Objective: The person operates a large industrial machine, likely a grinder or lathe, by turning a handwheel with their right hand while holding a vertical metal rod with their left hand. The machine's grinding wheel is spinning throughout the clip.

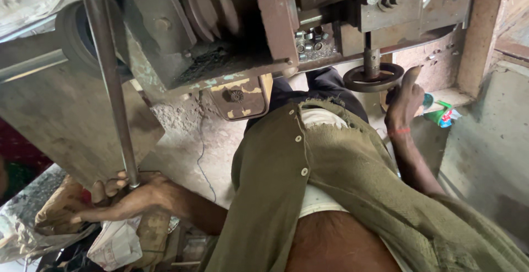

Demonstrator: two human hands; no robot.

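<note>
left hand point(129, 197): grip clamped on metal rod point(110, 79) | right hand point(404, 100): fingers point(410, 76) touching handwheel point(372, 77), grip state cannot tell

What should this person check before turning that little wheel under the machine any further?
1. Right hand on the handwheel: ok, fingers touch its rim.
2. Left hand on the long metal rod: ok, wrapped around its lower end.
3. Loose olive shirt away from the pulley: ok, hanging apart from it.
4. Pulley stopped: cannot tell.
5. Loose nuts on the machine's ledge secure: cannot tell.
</note>
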